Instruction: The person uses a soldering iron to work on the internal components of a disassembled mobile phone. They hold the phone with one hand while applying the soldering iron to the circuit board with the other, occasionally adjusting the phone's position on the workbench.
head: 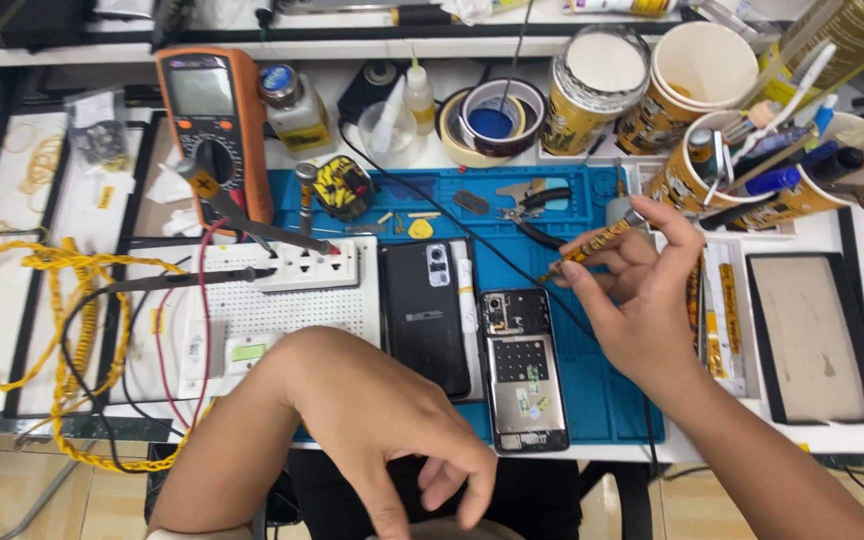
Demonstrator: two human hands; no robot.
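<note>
My right hand [642, 290] holds a thin screwdriver [592, 243] with a yellow patterned handle, tip pointing down-left, above the blue work mat [602, 390]. Just left of it lies an opened phone frame [520, 370] with its insides showing. A black phone back cover [424, 315] lies beside that. My left hand [402, 430] hangs low at the table's front edge, fingers curled downward over a pale object at the bottom edge that I cannot identify; whether it grips anything is unclear.
An orange multimeter [210, 120] stands at the back left, with a white power strip [297, 265] and breadboard [272, 310] below it. Yellow cable [12, 300] coils at the left. Tape rolls [487, 120], cups of tools [742, 160] and pliers [532, 205] crowd the back.
</note>
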